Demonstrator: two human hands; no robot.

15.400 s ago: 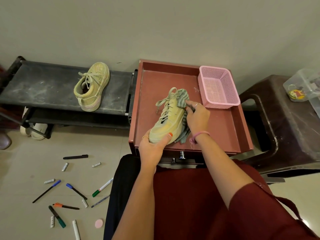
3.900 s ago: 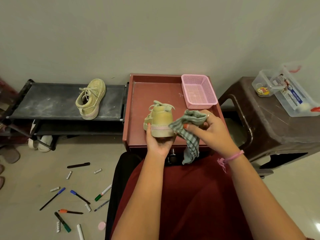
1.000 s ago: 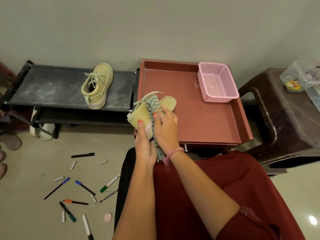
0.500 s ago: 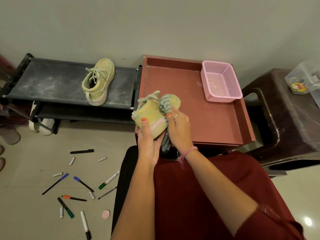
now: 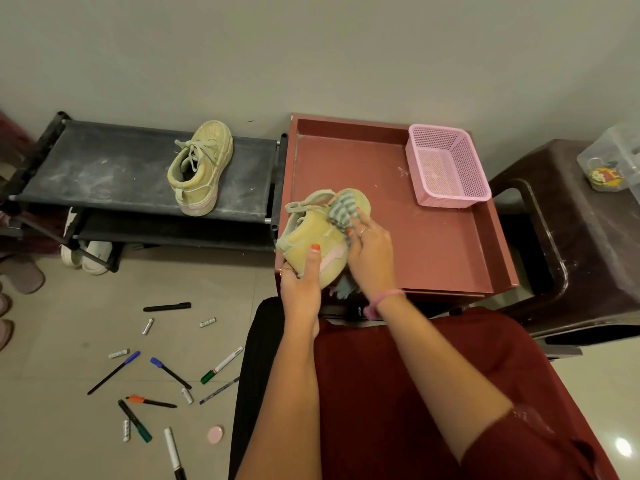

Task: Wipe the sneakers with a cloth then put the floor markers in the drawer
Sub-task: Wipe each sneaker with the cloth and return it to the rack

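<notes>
A white marker [image 5: 175, 455] runs off the bottom edge; the clear container [image 5: 614, 157] is cropped at right; the cloth [image 5: 341, 211] lies partly under the right hand [image 5: 372, 258].

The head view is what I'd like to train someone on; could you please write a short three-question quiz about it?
1. True or false: the second sneaker lies in the pink basket.
2. Which hand presses the striped cloth on the held sneaker? A) left B) right
3. Fill in: the markers lie on the ____.

Key
1. False: it sits on the black shoe rack.
2. B: the right hand wipes while the left hand grips the heel.
3. Floor.
</notes>
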